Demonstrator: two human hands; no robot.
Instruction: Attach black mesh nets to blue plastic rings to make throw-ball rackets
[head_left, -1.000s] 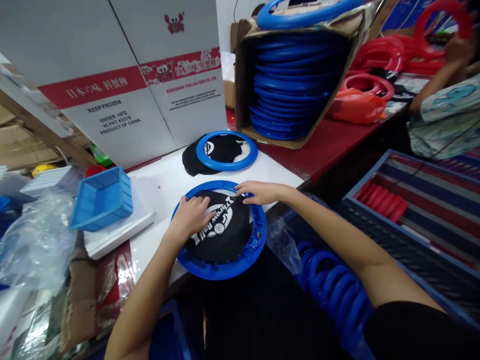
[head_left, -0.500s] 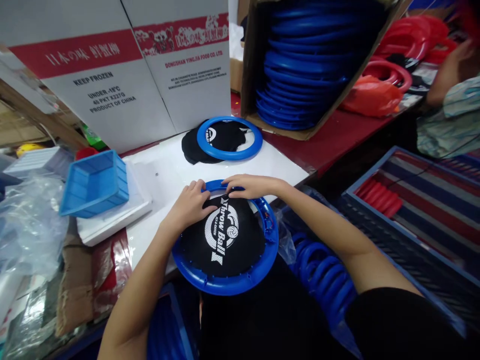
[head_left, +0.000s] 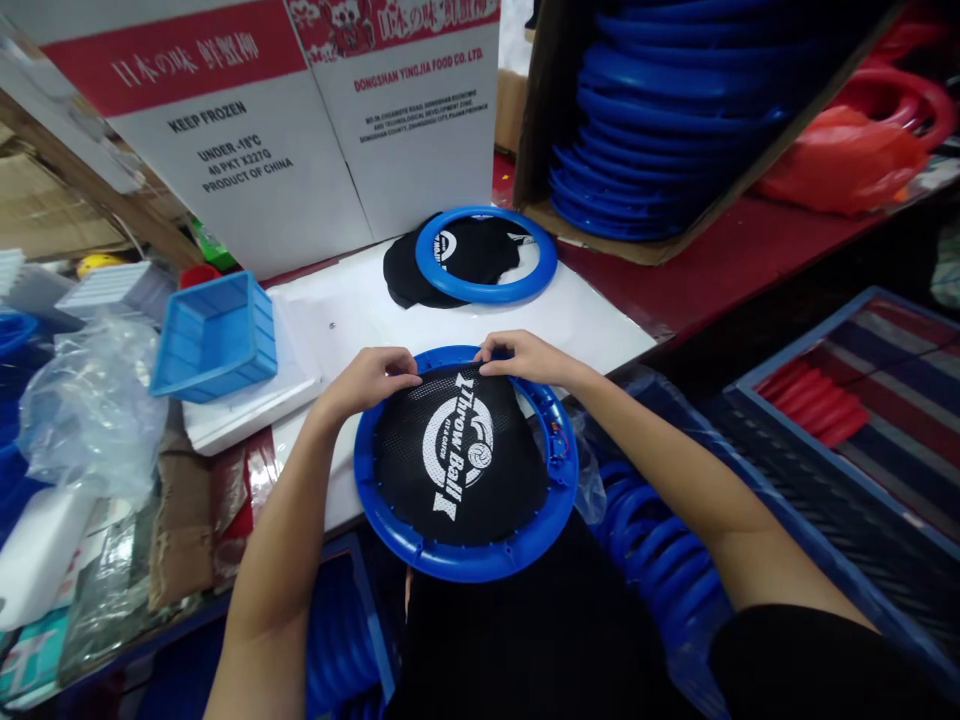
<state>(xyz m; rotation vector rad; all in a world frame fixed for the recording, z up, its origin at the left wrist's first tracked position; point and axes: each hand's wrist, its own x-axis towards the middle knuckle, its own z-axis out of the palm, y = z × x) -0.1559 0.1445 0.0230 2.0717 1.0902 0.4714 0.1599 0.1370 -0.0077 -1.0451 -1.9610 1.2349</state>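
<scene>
A blue plastic ring point(head_left: 465, 565) lies in front of me, partly on the white board and partly over its near edge. Inside it is a black mesh fabric point(head_left: 405, 470) printed "Throw Ball" in white, with its near edge set along small pegs. On the right a gap shows between fabric and ring, near a small part with wires point(head_left: 557, 442). At the far left rim, my left hand point(head_left: 379, 380) pinches the mesh edge between thumb and fingers. My right hand point(head_left: 521, 358) pinches the same edge at the top right of the ring.
Another blue ring point(head_left: 487, 292) rests on black fabric point(head_left: 405, 275) behind. A blue bin point(head_left: 214, 340) stands left, before a white carton point(head_left: 420, 170). Stacked blue rings fill a cardboard box point(head_left: 660, 250) at back right. A crate point(head_left: 780, 375) with red parts is at right.
My hands have moved apart along the far rim, the left one leftward. The mesh's far edge is now spread wider between them. The whole view has shifted slightly.
</scene>
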